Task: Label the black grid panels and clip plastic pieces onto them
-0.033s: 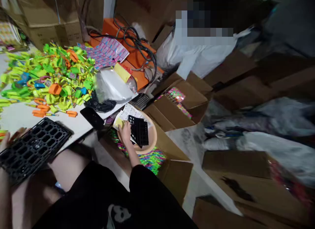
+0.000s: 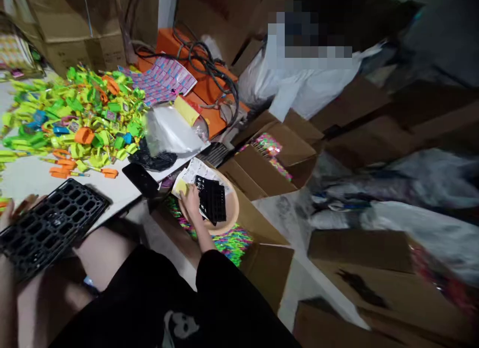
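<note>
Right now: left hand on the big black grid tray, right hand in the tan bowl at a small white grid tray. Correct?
Not quite. The head view shows the small grid tray in the tan bowl is black, not white. The rest stands: left hand on the big black grid tray, right hand in the bowl at the small tray.

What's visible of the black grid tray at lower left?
The black grid tray looks like moulded plastic: rectangular, with rows of open oblong cells. It is held tilted, its far corner overlapping the white table. The left hand holds its left edge, fingers curled over the rim.
</note>
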The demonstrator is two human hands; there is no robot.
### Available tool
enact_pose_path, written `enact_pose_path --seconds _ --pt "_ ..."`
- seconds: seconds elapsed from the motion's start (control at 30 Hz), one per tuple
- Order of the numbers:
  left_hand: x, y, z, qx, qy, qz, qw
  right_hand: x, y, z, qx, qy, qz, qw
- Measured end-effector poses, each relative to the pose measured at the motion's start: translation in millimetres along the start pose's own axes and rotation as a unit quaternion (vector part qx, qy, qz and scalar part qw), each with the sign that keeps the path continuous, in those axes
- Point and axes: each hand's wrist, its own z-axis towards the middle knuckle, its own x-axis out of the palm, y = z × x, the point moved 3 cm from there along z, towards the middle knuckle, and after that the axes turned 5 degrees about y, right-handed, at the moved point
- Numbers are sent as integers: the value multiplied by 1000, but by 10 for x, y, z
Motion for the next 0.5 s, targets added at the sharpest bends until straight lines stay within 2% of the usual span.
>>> enact_pose_path --seconds 0.1,0.27,0.4,0.5 --pt "-119 10 91 -16 -25 20 999 18 -25 15 -20 40 -16 999" --pt "-224 54 110 41 -3 41 998 32 54 -28 -44 50 -31 997" --pt "-241 47 81 38 8 57 998 -40 135 -30 -3 71 -43 997" --pt "-255 47 108 23 33 70 997 -248 151 -37 45 48 -28 997"
